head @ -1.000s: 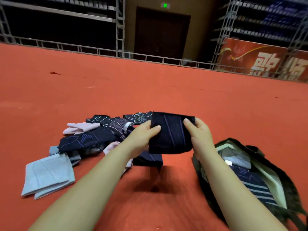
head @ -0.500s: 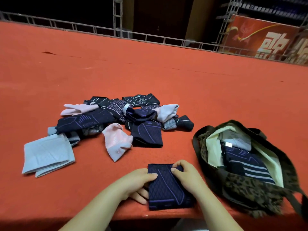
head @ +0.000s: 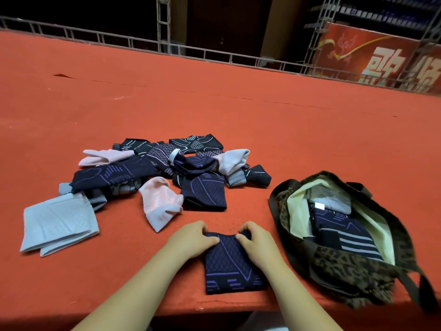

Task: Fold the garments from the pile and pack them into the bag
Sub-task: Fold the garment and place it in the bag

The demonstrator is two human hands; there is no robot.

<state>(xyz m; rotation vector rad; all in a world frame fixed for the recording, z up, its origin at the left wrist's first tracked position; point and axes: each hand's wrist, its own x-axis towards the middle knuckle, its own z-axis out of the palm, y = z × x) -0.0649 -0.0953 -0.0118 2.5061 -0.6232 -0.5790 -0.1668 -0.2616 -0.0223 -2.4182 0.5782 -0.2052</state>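
A dark navy garment with purple lines point(head: 230, 266) lies flat near the front edge of the red table. My left hand point(head: 192, 240) grips its far left corner, fingers curled over the edge. My right hand point(head: 256, 242) grips the far right corner the same way. Behind it sits the pile of garments point(head: 167, 168), dark patterned and pink pieces mixed together. The leopard-print bag point(head: 353, 271) lies open to the right, with folded dark striped garments point(head: 346, 230) inside against its pale lining.
A pale blue folded cloth point(head: 59, 223) lies at the left of the pile. The red table point(head: 214, 103) stretches far back to a metal rail point(head: 143, 44). The table's front edge runs just below the garment I hold.
The garment came down from in front of me onto the table near the front edge. Both hands slid to its far corners. My view tilted downward.
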